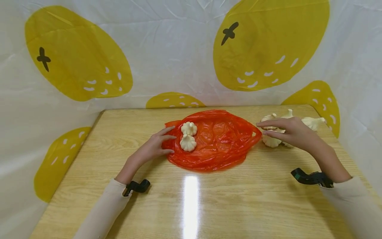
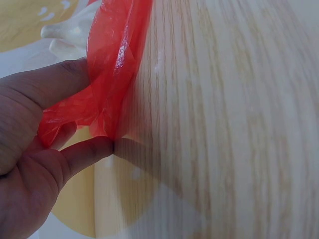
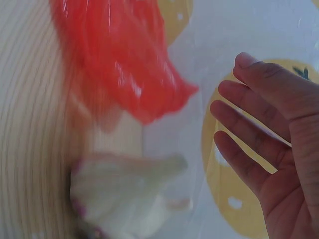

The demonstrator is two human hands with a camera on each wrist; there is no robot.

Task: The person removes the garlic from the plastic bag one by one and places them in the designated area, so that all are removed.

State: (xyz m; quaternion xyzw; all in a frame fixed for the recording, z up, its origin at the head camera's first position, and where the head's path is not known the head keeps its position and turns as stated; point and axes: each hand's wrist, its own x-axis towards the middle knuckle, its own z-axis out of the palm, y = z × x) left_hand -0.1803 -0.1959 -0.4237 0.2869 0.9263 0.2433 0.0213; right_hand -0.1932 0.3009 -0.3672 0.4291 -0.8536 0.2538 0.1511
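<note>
A red plastic bag [image 1: 221, 146] lies spread on the table with two garlic bulbs [image 1: 188, 143] on its left part. At the bag's left end is my left hand [image 1: 150, 146], its fingers spread and touching the plastic. The left wrist view shows red film [image 2: 114, 64] between the thumb and the lower fingers, which stand well apart. My right hand [image 1: 295, 132] hovers by the bag's right tip, over other garlic bulbs [image 1: 271, 141]. In the right wrist view its fingers [image 3: 249, 117] are extended and hold nothing; a blurred garlic bulb [image 3: 119, 194] sits below the bag's tip.
Several garlic bulbs cluster at the table's back right, one [image 1: 311, 123] near the edge. A white curtain [image 1: 173, 56] with yellow fruit shapes hangs behind and beside the wooden table [image 1: 238, 202]. Each wrist wears a black camera mount [image 1: 311, 177].
</note>
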